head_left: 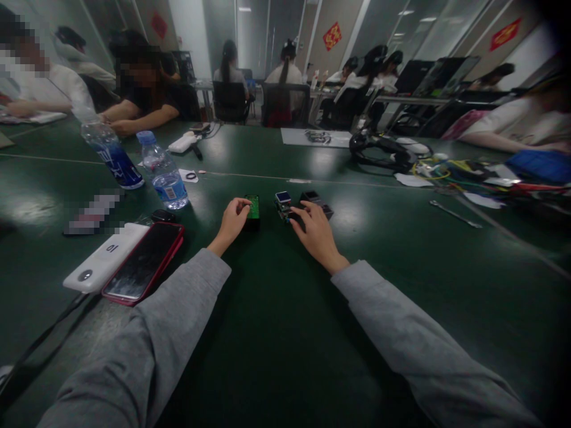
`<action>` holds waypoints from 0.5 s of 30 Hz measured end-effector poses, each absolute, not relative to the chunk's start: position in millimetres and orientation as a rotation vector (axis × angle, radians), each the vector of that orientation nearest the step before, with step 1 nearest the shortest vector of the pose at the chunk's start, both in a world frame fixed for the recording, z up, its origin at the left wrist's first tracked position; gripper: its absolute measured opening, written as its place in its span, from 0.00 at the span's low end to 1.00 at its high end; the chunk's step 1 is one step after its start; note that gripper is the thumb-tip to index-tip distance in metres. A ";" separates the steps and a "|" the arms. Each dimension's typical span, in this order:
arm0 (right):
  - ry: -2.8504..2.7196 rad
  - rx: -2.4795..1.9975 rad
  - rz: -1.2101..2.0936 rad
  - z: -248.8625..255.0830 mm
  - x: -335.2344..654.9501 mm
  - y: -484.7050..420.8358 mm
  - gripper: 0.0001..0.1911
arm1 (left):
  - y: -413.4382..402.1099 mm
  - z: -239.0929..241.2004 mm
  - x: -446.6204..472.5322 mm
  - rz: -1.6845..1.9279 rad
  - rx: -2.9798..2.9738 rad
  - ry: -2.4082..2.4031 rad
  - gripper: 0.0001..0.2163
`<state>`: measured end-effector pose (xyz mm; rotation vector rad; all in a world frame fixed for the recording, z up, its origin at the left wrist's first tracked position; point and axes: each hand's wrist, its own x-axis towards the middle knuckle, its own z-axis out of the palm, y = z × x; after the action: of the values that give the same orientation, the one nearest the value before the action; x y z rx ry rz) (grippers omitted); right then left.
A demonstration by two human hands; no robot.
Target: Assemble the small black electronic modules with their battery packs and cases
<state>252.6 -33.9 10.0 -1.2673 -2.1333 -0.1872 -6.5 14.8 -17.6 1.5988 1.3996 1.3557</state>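
My left hand (234, 221) is curled against the left side of a green circuit board (253, 205) set in a black, box-like base, its fingertips on the board's edge. My right hand (317, 233) has its fingers apart, thumb and forefinger beside a small electronic module (282, 198) with a little screen on top. Whether those fingertips touch the module is hard to tell. Behind the right fingers sits a dark block-shaped object (311, 196), partly covered by the hand.
On the left of the green table (276, 333) lie a phone (145, 261), a white power bank (104, 257), a clear water bottle (166, 175) and a blue-labelled bottle (116, 160). Rightward are a wrench (455, 214), tangled wires (439, 169) and a black headset-like object (379, 151). People sit around.
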 end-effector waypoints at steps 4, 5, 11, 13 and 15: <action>-1.966 -1.371 -0.271 11.4 253.1 -34.5 0.16 | 14.5 -16.6 -5.7 1.365 1.594 1.401 0.06; -1.932 -1.402 -0.294 10.8 253.2 -34.8 0.16 | 14.4 -16.4 -5.6 1.367 1.588 1.401 0.05; -1.803 -1.564 -0.371 -3.8 257.5 -29.0 0.22 | 13.8 -16.9 -5.8 1.364 1.568 1.390 0.05; -1.808 -1.575 -0.323 -9.6 260.3 -24.6 0.25 | 13.4 -17.1 -6.1 1.361 1.571 1.390 0.06; -1.839 -1.566 -0.270 -12.9 262.3 -21.2 0.27 | 13.0 -17.1 -6.3 1.357 1.573 1.388 0.06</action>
<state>262.3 -21.2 -12.9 -1.5661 -1.8389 -0.2700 -6.3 13.0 -17.1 1.5727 1.3875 1.3574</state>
